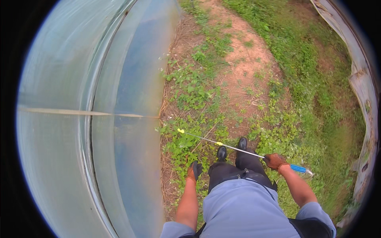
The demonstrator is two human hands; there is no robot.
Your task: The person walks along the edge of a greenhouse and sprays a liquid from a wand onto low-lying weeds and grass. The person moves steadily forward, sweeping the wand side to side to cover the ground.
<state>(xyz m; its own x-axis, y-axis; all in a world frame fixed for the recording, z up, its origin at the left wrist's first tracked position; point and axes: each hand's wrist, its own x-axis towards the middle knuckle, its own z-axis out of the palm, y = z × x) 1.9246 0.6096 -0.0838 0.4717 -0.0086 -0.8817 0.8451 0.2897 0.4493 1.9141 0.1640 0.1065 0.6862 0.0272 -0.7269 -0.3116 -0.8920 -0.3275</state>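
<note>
My right hand (pixel 276 162), in a brown glove, is closed around a long thin spray wand (pixel 240 150). The wand's blue handle (pixel 298 168) sticks out to the right of that hand and ends in a pale curved fitting. From my grip the metal tube slants up and left across my legs. It carries one yellow piece (pixel 219 143) partway along and a yellow nozzle (pixel 181 131) at its far tip, above low weeds. My left hand (pixel 194 171), in an orange-brown and black glove, hangs beside my left thigh with its fingers loosely apart, holding nothing.
A greenhouse wall of plastic film (pixel 135 158) runs along my left. A reddish dirt path (pixel 248 55) leads ahead between weeds (pixel 190 89). To the far right stands a whitish sheet barrier (pixel 363 91). My black boots (pixel 222 154) stand among plants.
</note>
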